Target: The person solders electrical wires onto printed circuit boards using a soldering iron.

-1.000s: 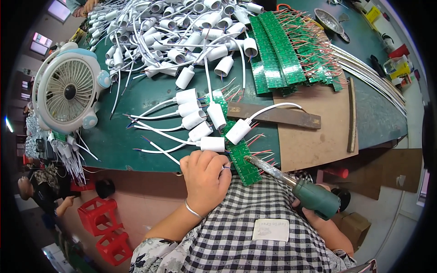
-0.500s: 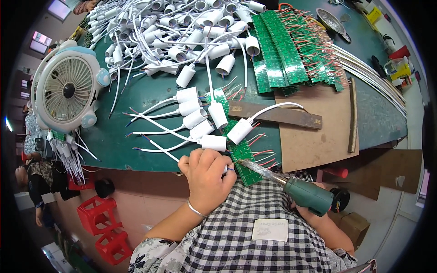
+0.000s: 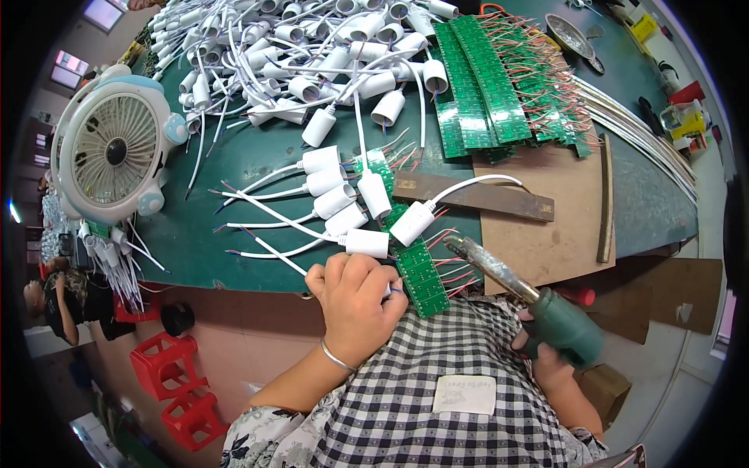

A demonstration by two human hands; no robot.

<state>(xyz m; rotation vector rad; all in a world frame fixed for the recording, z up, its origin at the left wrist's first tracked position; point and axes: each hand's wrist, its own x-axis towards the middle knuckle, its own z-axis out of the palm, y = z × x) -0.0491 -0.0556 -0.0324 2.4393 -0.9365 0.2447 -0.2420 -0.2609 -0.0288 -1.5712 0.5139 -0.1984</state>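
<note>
My left hand [image 3: 355, 295] is closed around a white lamp socket [image 3: 387, 290], most of it hidden by the fingers. Its short wires reach the left edge of a green circuit board strip [image 3: 423, 282]. My right hand [image 3: 551, 366] grips a green-handled soldering gun [image 3: 573, 327], its metal tip lifted over the board's right side, apart from it. Several white sockets with cables [image 3: 365, 243] lie along the strip's left edge. Another socket [image 3: 412, 225] rests across the board. Red and white wires stick out from the board's right edge.
A dark bar [image 3: 472, 196] lies over the strip and a brown board [image 3: 538, 242]. Behind are heaped white sockets [image 3: 312, 54] and stacked green circuit boards [image 3: 476, 93]. A fan [image 3: 117, 152] stands left; red stools [image 3: 168, 363] and another person [image 3: 66, 304] are beyond the table edge.
My right hand has drawn the soldering gun up and to the right, its tip leaving the spot beside my left fingers. My left hand stays in place.
</note>
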